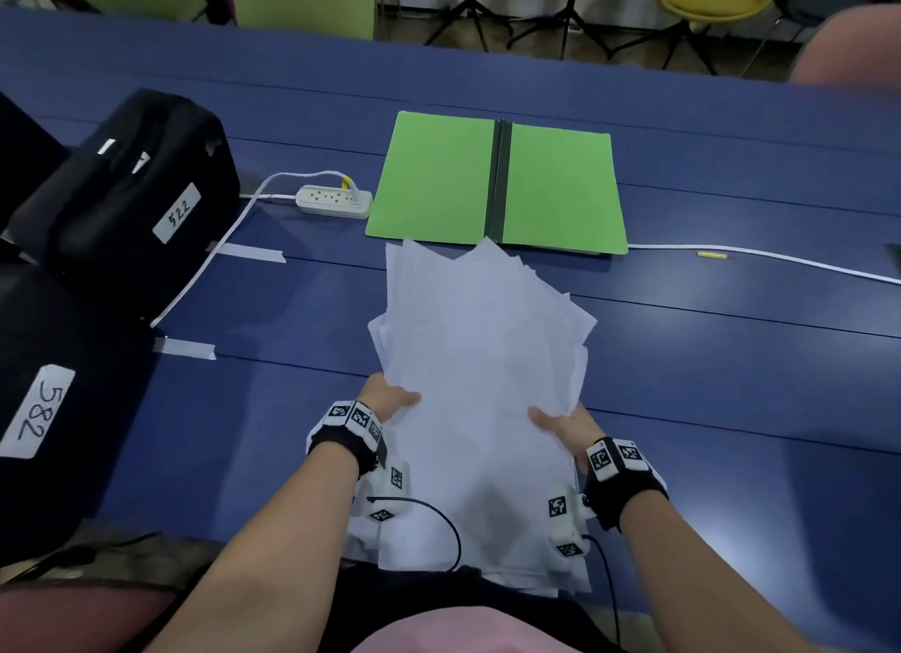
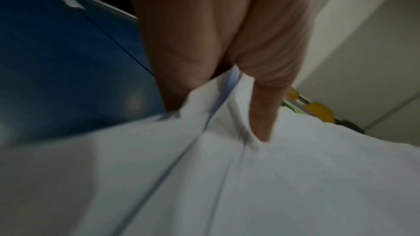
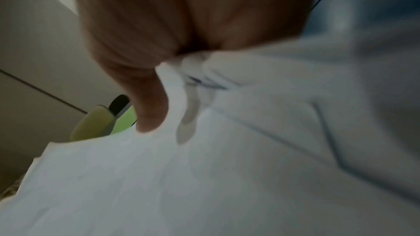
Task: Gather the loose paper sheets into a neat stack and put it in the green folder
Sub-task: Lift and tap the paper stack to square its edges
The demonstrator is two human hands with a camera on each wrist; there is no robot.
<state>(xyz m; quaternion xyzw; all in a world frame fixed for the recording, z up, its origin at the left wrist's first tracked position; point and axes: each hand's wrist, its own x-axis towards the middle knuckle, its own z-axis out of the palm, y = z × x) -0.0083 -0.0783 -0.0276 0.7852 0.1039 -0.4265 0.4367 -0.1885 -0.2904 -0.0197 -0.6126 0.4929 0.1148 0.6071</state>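
head view, sheets: the paper sheets (image 1: 480, 360) are lifted off the blue table (image 1: 731, 360) in a fanned, uneven bunch, corners sticking out at the far end; held at both side edges, i'd say so they can be squared up.
head view, left hand: left hand (image 1: 390, 401) clamps the left edge, thumb on top, fingers hidden under the paper.
head view, right hand: right hand (image 1: 560, 423) does the same on the right edge, thumb over, fingers out of sight.
head view, folder: the green folder (image 1: 497, 184) lies spread flat just beyond the bunch, ready to receive it; the far paper corners overlap its near edge in this view, touching or not i can't tell.
head view, hidden: more white sheets show near the table edge below the wrists; whether they belong to the held bunch is unclear.
left wrist view: blurred; thumb and fingers pinch several layered edges.
right wrist view: blurred too; thumb presses the top sheet, the paper crumples at the pinch, a sliver of green beyond.
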